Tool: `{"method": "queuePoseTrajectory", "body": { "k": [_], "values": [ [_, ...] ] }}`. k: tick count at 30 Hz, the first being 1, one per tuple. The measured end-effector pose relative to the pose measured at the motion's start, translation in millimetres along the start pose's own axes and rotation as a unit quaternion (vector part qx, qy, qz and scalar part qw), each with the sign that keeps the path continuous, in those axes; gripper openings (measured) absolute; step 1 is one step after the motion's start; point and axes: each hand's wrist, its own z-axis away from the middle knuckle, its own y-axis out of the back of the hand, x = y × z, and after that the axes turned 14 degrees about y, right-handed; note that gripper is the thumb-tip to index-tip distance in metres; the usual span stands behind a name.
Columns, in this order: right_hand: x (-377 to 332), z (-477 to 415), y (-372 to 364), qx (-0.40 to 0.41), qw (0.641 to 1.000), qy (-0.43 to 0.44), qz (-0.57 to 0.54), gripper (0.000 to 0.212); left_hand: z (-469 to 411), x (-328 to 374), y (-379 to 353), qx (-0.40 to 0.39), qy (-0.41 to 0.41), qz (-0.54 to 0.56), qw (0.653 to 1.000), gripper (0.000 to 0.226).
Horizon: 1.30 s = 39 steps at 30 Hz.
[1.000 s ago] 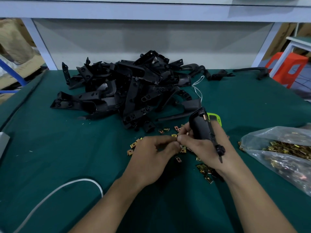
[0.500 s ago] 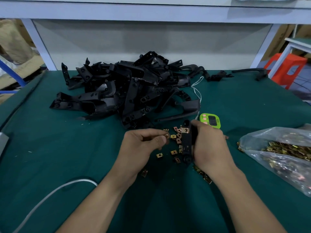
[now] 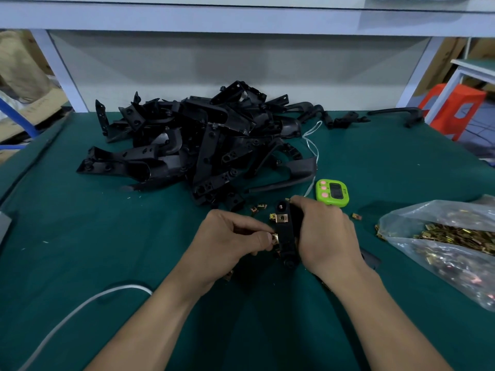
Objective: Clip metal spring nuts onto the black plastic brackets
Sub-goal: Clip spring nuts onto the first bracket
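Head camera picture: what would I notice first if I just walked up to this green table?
Probably the big tangled pile of black brackets at the back of the table. In front, the right hand grips one bracket while the left hand pinches a gold spring nut against its side. A bright green timer sits just behind the right hand.

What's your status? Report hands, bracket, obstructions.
Right hand grips bracket. Left hand pinches spring nut at its left edge. Clipped nut sits above. Stray nuts on table, nothing blocking.
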Motion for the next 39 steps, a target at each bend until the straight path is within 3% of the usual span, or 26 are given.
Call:
{"method": "queuePoseTrajectory", "body": {
  "k": [7,22,39],
  "values": [
    [-1,-1,2,-0.001,1.0,-0.027,-0.011,0.045,1,-1,-4,-0.015,0.024,-0.026,0.999,0.008],
    [-3,-1,3,-0.004,0.999,-0.032,0.006,0.047,3,-1,-11,-0.011,0.037,-0.002,0.999,0.009],
    [-10,1,-9,-0.026,1.0,-0.012,-0.008,0.057,8,0,-15,-0.071,0.027,0.087,0.993,0.009]
  ]
}}
